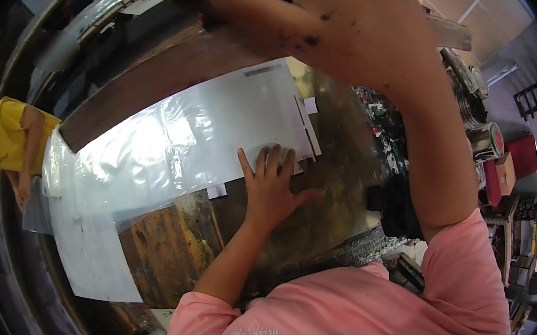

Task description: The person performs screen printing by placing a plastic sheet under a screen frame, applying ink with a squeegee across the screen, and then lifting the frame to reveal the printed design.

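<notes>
A shiny translucent plastic sheet (212, 131) lies across a dark, stained worktable (336, 186). My left hand (272, 187) rests with spread fingers on the sheet's near right corner, its thumb pointing right over the table. Large in the foreground, my right hand (345, 28) is raised over a long wooden bar (148, 82) that spans the far side of the sheet. Its thumb stretches left, with a dark tip and dark smudges on the skin. The other fingers run past the top edge, so whether they grip anything is hidden. Small white tabs (217, 191) stick out at the sheet's edges.
At the far left stands a person in a yellow shirt (12, 129), a hand (24, 186) by the sheet's left end. A white panel (95, 264) hangs over the table's left side. To the right are paint-smeared tins (485, 141), a cardboard box (504, 172) and a dark cloth (396, 209).
</notes>
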`<action>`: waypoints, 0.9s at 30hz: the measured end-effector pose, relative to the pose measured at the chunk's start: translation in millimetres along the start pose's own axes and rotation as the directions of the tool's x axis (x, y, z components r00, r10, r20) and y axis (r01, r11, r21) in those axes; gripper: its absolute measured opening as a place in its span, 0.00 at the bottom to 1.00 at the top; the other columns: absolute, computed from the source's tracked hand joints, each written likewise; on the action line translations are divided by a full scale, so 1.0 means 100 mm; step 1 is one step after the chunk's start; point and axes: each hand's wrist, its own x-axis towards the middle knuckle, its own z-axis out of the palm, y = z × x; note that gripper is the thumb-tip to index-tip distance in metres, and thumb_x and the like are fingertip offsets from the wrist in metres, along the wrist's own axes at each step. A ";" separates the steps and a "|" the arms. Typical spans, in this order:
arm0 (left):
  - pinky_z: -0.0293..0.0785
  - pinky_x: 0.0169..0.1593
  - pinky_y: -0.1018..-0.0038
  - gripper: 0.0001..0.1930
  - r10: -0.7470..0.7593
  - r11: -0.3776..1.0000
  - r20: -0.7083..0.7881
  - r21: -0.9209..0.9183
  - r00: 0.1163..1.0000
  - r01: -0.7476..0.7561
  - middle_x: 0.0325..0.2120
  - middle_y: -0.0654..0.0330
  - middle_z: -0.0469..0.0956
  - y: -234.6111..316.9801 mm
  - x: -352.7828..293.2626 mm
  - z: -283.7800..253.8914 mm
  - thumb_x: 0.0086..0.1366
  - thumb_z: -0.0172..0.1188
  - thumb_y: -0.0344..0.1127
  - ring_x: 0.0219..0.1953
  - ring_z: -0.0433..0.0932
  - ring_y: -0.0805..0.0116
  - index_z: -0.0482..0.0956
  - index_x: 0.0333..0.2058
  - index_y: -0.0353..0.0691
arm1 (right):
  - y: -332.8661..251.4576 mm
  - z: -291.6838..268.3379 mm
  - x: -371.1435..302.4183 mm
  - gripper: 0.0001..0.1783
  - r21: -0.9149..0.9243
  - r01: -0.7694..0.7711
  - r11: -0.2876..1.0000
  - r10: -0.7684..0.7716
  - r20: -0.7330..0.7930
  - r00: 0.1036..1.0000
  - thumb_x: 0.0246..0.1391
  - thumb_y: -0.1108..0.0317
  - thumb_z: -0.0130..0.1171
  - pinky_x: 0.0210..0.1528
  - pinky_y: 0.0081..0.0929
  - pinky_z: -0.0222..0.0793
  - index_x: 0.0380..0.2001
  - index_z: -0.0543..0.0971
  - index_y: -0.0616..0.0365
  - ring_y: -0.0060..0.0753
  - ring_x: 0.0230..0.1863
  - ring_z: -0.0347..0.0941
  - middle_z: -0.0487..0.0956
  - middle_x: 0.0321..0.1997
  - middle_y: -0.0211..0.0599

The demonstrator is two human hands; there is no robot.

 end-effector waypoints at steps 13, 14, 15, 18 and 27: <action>0.79 0.60 0.65 0.49 -0.701 0.286 0.154 -0.834 0.697 0.472 0.52 0.54 0.84 -0.28 -0.52 -1.60 0.43 0.91 0.36 0.54 0.83 0.63 0.75 0.63 0.30 | 0.32 1.05 -0.98 0.36 0.111 0.084 0.990 -0.127 0.475 0.871 0.45 0.68 0.75 0.61 0.55 0.59 0.56 0.67 0.56 0.54 0.60 0.72 0.75 0.53 0.45; 0.79 0.62 0.64 0.57 -0.693 0.580 0.035 -0.568 0.720 0.585 0.56 0.51 0.82 -0.34 -0.74 -1.48 0.38 0.92 0.40 0.57 0.81 0.59 0.73 0.67 0.30 | 0.35 1.34 -1.05 0.36 0.095 0.061 0.994 -0.100 0.488 0.867 0.43 0.72 0.74 0.61 0.57 0.57 0.55 0.68 0.55 0.52 0.60 0.73 0.75 0.53 0.43; 0.77 0.59 0.61 0.58 -0.700 0.526 0.009 -0.669 0.714 0.524 0.52 0.53 0.81 -0.45 -0.97 -1.16 0.32 0.93 0.46 0.55 0.80 0.56 0.77 0.64 0.31 | 0.34 1.55 -1.03 0.36 0.048 0.032 0.998 -0.049 0.422 0.905 0.42 0.73 0.73 0.61 0.59 0.57 0.55 0.68 0.55 0.49 0.60 0.73 0.75 0.52 0.41; 0.66 0.55 0.58 0.60 -0.560 0.823 -0.063 -0.152 0.826 0.547 0.38 0.59 0.74 -0.55 -1.14 -0.98 0.29 0.88 0.62 0.47 0.73 0.57 0.80 0.64 0.38 | 0.83 2.49 -0.75 0.30 -0.146 -0.031 0.989 0.051 0.136 0.989 0.46 0.73 0.70 0.62 0.63 0.57 0.53 0.71 0.55 0.45 0.58 0.74 0.76 0.51 0.39; 0.60 0.53 0.57 0.63 -0.518 0.855 -0.001 0.050 0.856 0.517 0.35 0.61 0.69 -0.64 -1.22 -0.84 0.28 0.80 0.76 0.42 0.69 0.58 0.82 0.63 0.40 | 1.43 3.66 -0.05 0.30 -0.286 0.031 0.958 0.026 0.197 0.980 0.46 0.72 0.70 0.61 0.62 0.60 0.54 0.71 0.55 0.43 0.56 0.76 0.76 0.50 0.37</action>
